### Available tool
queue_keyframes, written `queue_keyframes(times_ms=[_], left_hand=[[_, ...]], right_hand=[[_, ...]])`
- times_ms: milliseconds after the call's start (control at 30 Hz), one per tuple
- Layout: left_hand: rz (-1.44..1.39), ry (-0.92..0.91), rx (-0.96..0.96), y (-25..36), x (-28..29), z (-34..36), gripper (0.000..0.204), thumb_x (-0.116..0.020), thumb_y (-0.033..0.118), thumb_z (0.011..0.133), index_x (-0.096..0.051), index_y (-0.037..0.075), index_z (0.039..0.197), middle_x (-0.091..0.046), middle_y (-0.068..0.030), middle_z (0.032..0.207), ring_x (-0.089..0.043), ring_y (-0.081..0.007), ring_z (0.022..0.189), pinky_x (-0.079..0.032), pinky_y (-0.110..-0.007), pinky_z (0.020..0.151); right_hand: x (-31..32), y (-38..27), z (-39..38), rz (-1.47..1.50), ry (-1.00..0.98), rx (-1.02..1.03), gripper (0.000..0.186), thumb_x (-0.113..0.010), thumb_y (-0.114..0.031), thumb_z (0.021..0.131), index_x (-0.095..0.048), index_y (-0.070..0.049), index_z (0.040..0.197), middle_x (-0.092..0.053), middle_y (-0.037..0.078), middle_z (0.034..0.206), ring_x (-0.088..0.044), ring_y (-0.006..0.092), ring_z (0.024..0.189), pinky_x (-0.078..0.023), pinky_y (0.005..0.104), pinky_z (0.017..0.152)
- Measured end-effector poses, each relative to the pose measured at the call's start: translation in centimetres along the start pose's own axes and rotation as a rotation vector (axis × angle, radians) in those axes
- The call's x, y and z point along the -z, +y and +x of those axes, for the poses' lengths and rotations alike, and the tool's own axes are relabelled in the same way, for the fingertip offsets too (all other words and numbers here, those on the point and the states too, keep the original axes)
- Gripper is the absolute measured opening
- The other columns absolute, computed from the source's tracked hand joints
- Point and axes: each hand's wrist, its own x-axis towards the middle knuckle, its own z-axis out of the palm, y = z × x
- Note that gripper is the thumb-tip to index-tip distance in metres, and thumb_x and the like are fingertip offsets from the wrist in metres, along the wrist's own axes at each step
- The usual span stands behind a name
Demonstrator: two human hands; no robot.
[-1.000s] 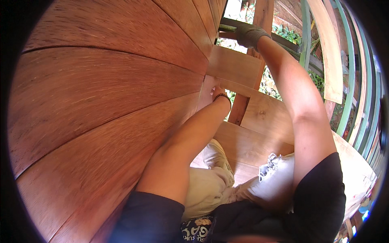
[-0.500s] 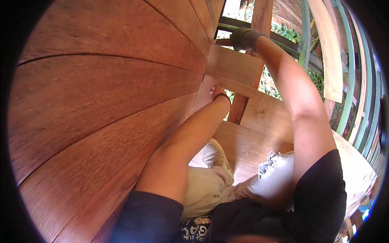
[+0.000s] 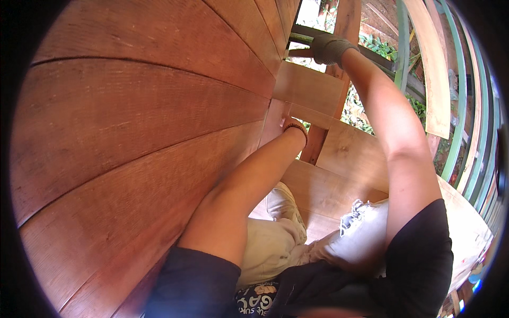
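Observation:
My left hand (image 3: 292, 125), with a dark beaded bracelet at the wrist, reaches down beside the foot of the plank wall. It is at a narrow light board (image 3: 275, 114) next to a gap in the floor; its fingers are mostly hidden. Farther out, my right hand (image 3: 327, 49) wears a grey knitted glove. It lies by a dark beam (image 3: 302, 32) near the wall, with what looks like a finger stretched toward the wall. Just nearer than it lies a short wooden floor board (image 3: 308, 84).
A wall of reddish-brown planks (image 3: 143, 106) rises on the left. Floor boards (image 3: 352, 153) lie over wooden joists (image 3: 314, 143), with gaps showing plants below. Green slats (image 3: 460, 106) and a pale plank (image 3: 432, 69) stand on the right. My shoe (image 3: 283, 204) rests near the wall.
The view has shifted slightly, so the wall and boards sit a little differently. My left hand is a bit lower and its fingers show less. My right hand stays by the beam.

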Motion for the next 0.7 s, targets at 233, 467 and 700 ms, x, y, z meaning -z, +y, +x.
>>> queue_keyframes(times_ms=[233,467,700], left_hand=[[-0.156,0.226,-0.071,0.0,1.4,-0.8,0.031,-0.065,0.018,0.087,-0.078,0.01,0.113,-0.075,-0.0139,0.119,-0.07,-0.0277,0.114,-0.058,-0.041,0.088],[-0.319,0.294,-0.071,-0.7,0.0,0.3,0.031,-0.07,0.011,0.079,-0.079,0.006,0.109,-0.075,-0.0165,0.116,-0.071,-0.0327,0.112,-0.059,-0.044,0.089],[-0.428,0.249,-0.098,-1.8,-1.6,2.9,0.035,-0.07,0.005,0.072,-0.079,0.001,0.105,-0.073,-0.0223,0.116,-0.071,-0.0359,0.111,-0.058,-0.045,0.09]], right_hand=[[0.8,-0.9,-0.6,-0.096,-0.083,0.016,0.026,-0.067,-0.009,0.08,-0.074,0.0,0.104,-0.072,0.017,0.094,-0.071,0.0302,0.089,-0.057,0.0441,0.079],[0.1,-0.3,-0.8,-0.065,-0.008,0.086,0.025,-0.063,-0.012,0.085,-0.075,0.0,0.103,-0.073,0.017,0.098,-0.073,0.0298,0.092,-0.058,0.0445,0.08],[-0.7,0.0,-1.9,0.047,-0.032,-0.067,0.026,-0.063,-0.018,0.089,-0.072,-0.003,0.108,-0.074,0.018,0.098,-0.073,0.0341,0.094,-0.056,0.0438,0.082]])
